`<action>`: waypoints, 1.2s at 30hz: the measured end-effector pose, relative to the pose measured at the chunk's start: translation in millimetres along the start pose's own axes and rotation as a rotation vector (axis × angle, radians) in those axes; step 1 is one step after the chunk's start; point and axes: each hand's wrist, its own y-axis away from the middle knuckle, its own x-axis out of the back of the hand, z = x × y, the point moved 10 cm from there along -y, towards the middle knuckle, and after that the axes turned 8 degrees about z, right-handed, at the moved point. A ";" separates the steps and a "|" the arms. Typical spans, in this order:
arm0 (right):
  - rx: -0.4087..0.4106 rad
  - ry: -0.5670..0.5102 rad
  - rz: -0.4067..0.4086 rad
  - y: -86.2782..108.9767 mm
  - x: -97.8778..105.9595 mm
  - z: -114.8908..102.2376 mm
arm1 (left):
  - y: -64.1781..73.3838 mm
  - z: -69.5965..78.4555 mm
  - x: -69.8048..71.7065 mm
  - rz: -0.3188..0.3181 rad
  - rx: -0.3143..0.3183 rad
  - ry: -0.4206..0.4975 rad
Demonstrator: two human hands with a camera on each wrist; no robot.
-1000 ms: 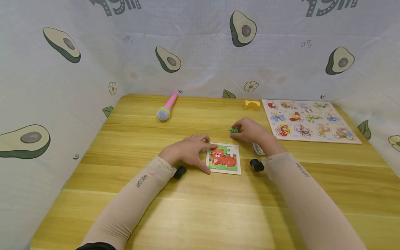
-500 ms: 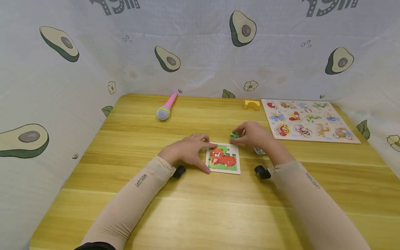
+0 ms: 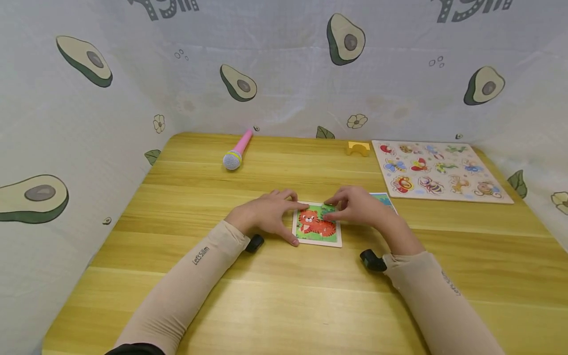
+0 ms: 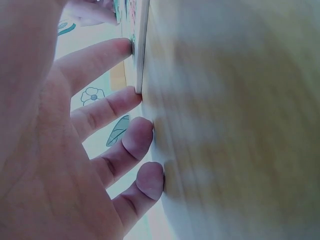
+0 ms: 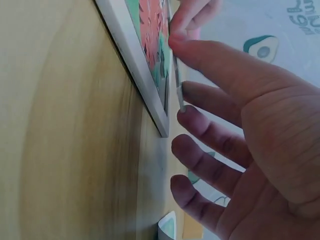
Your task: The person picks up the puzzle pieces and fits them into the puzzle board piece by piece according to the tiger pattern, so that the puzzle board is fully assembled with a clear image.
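Note:
A small framed jigsaw puzzle [image 3: 316, 240] with a red tiger on green lies flat on the table. My left hand [image 3: 268, 214] rests at its left side, fingers spread and fairly straight, the index finger touching the puzzle's top and the thumb at the near left corner. Over the far right corner, my right hand [image 3: 357, 207] pinches a thin green puzzle piece [image 3: 329, 211] between thumb and fingers. In the right wrist view this puzzle piece [image 5: 176, 75] is edge-on, tilted just above the frame [image 5: 142, 82]. The fingers hide part of it.
A blue-topped card or sheet [image 3: 384, 199] lies partly behind my right hand. Farther right is a board of insect pictures [image 3: 437, 170]. A yellow arch block [image 3: 357, 148] stands at the back, and a pink toy microphone [image 3: 238, 152] lies at the back left.
My right hand has come nearer and slightly left, bringing the puzzle piece from beyond the puzzle to over its far right corner. More of the blue card shows. The left hand has stayed put.

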 end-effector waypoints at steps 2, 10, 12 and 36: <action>0.011 0.003 -0.003 1.9 -0.7 -2.0 | -0.1 -0.4 0.0 0.000 0.002 0.000; 0.012 0.008 -0.007 5.9 -3.7 0.2 | -0.7 -0.6 -0.1 0.004 -0.004 -0.003; 0.008 0.008 -0.008 6.0 -4.2 1.4 | -0.7 -0.5 0.2 0.005 -0.005 -0.005; 0.022 -0.011 -0.013 9.5 -3.5 4.2 | -0.6 -1.5 -2.3 0.000 -0.001 -0.008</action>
